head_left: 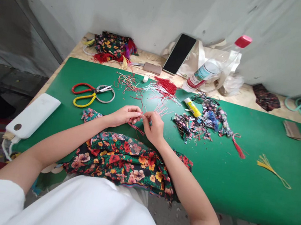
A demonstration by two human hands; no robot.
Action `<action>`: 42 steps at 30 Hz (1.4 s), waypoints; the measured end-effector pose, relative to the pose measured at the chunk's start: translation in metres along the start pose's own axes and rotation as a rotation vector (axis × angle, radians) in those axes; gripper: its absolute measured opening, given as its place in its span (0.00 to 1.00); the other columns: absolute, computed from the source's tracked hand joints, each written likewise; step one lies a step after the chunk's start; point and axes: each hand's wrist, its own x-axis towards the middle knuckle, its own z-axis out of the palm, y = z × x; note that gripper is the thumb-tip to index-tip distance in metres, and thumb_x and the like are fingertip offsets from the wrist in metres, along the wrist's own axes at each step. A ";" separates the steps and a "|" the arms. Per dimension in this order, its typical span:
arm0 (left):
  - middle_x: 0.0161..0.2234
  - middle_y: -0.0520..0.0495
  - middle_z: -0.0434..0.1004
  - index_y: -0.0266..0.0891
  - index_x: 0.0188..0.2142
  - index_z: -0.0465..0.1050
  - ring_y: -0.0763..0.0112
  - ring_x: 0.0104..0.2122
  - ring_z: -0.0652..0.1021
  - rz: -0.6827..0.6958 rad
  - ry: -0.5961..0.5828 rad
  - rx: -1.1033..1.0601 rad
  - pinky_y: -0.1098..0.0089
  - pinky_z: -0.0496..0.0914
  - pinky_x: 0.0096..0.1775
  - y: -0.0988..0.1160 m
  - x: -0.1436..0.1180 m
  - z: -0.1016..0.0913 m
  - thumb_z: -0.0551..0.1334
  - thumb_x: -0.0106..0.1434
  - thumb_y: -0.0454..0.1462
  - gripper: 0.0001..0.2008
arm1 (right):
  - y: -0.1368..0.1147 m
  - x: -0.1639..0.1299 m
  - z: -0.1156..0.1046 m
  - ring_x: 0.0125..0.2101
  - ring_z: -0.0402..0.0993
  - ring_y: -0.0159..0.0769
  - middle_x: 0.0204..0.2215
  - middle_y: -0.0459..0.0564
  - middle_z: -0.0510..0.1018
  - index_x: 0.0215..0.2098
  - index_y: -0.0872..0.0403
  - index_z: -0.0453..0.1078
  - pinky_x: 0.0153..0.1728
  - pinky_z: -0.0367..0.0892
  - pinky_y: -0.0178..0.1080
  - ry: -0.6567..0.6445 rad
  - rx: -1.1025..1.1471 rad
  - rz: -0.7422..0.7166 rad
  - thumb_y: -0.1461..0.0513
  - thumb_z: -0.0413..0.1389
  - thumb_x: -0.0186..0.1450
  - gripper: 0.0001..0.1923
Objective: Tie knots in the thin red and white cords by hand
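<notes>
Crumpled floral cloth [125, 162]; both hands [140, 120] pinch thin red cord [136, 127].

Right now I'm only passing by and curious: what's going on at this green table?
A person sits at the green table, both hands together over it. The left hand and right hand pinch thin red threads between the fingertips. Flowered cloth lies under the forearms. Scissors rest to the left, more red threads and cloth scraps lie ahead, untouched.
</notes>
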 end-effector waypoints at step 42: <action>0.21 0.55 0.67 0.34 0.30 0.69 0.83 0.21 0.66 0.016 -0.047 0.114 0.76 0.57 0.25 -0.001 -0.001 -0.002 0.65 0.54 0.44 0.14 | 0.002 -0.001 0.001 0.28 0.63 0.34 0.25 0.46 0.71 0.31 0.51 0.60 0.33 0.60 0.39 -0.007 -0.059 -0.010 0.62 0.46 0.68 0.07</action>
